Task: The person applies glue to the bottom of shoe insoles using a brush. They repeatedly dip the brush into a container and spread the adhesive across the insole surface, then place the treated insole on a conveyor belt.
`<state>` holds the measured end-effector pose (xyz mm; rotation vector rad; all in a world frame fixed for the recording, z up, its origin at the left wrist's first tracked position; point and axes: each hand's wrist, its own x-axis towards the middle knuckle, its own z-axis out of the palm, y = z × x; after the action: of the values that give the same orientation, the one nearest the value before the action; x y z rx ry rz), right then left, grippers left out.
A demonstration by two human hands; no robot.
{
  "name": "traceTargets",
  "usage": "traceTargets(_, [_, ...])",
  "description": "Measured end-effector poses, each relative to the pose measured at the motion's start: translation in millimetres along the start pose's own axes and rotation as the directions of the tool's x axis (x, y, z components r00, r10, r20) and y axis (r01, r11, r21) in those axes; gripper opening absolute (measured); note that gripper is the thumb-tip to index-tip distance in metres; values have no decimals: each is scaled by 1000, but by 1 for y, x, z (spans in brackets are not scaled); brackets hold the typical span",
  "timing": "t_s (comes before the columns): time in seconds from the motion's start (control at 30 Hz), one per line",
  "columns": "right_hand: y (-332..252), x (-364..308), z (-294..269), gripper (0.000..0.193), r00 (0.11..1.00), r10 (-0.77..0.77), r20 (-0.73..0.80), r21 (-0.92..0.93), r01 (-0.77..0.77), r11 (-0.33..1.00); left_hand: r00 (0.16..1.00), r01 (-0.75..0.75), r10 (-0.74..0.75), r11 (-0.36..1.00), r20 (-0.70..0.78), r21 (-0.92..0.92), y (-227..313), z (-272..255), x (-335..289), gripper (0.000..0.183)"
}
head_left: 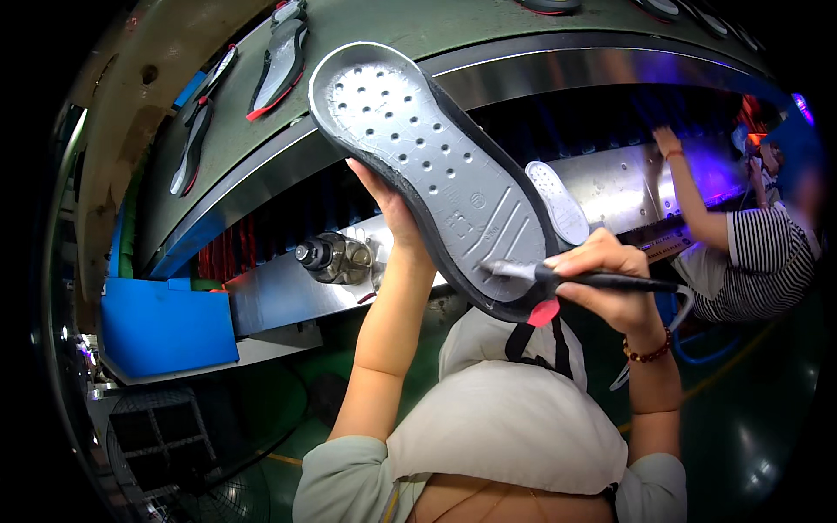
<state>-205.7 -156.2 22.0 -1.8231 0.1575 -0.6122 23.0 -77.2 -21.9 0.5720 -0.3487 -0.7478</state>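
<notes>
Black-handled and slim, a brush [623,281] is pinched between the right hand's [603,272] thumb and fingers close to its head, a grip that seems chosen for fine control; its pale tip meets the forefoot of a grey shoe sole [453,196]. The left hand [399,213] grips that sole from below along its edge, most fingers hidden beneath, apparently so the dimpled inner face stays clear and tilted toward the wearer. The pink toe tab [544,312] points at the body, bringing the forefoot within easy brush reach. Beyond, a dark-capped bottle [336,258] stands on the metal ledge [275,301], probably parked for handiness; another sole [558,202] lies past the brush. Farther out, more soles [281,65] rest on the green belt [375,22].
</notes>
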Motion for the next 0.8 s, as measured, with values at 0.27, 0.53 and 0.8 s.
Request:
traceTargets(0.27, [27, -10, -3, 17, 983, 180, 15, 597, -154, 787, 955, 250, -172, 907, 243, -339, 11, 29, 6, 82])
traceTargets(0.53, [12, -12, 31, 17, 915, 401, -53, 860, -162, 484, 937, 274, -259, 961, 235, -34, -25, 36, -73, 103])
traceTargets(0.8, [7, -9, 38, 18, 974, 34, -223, 203, 12, 979, 941, 323, -299, 934, 157, -153, -27, 15, -62, 86])
